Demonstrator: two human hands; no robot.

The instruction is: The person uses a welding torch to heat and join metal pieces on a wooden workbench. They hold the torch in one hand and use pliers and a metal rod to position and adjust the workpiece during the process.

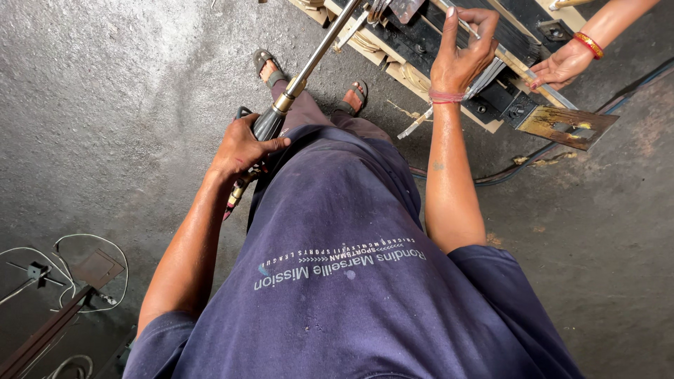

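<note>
While I stand over the frame (pixel 491 105) on the concrete floor (pixel 126 84), my left hand (pixel 242 144) is wrapped shut around the dark grip of the torch (pixel 309 67), fingers curled over it and thumb laid along its side near my hip. The torch's long metal tube runs up and to the right from that fist, past a brass collar, towards the top edge of the view where its tip meets the frame; so its long axis slants away from me, pointing at the work. My right hand (pixel 460 52) is raised over the frame, thumb and first fingers pinched together on a thin rod (pixel 469 28), the other fingers loosely bent. The rod lies slanted across the frame, its upper end near the torch's tip and its lower end running down to the right. The spot where tube and rod come close is above and left of my right hand, which is by far the nearer hand to it; my left is well back, at the far end of the tube. Another person's hand (pixel 562 67), with a red and gold bangle, reaches in from the upper right and rests its fingers on a flat strip beside a rusty plate (pixel 565 125). My sandalled feet show just below the frame.
</note>
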